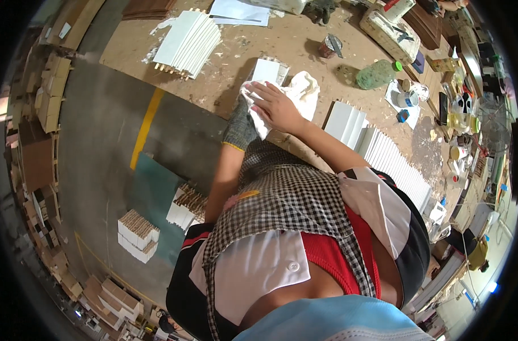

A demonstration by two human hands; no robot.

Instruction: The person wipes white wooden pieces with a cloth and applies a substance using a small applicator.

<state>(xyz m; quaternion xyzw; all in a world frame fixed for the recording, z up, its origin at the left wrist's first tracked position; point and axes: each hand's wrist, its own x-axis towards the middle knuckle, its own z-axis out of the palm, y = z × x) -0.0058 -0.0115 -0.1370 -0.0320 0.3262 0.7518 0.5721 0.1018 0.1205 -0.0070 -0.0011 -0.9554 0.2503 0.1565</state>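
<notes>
A white cloth [302, 91] is bunched over the near end of a small white board piece [266, 70] at the table's front edge. My bare right hand [277, 107] presses the cloth down, its fingers curved over it toward the left. My left hand [242, 126], in a grey knitted glove with a yellow cuff, is at the left side of the cloth and board. Its fingers are hidden by the cloth, so its grip does not show. Short wooden dowels stick out of the board's far end.
A stack of white doweled pieces [186, 45] lies at the far left of the table [225, 62]. White pieces [345, 124] and a long row [392, 162] line the right edge. A green bottle [376, 75], an open can [329, 46] and cups [408, 99] stand beyond. More stacks [138, 236] sit lower left.
</notes>
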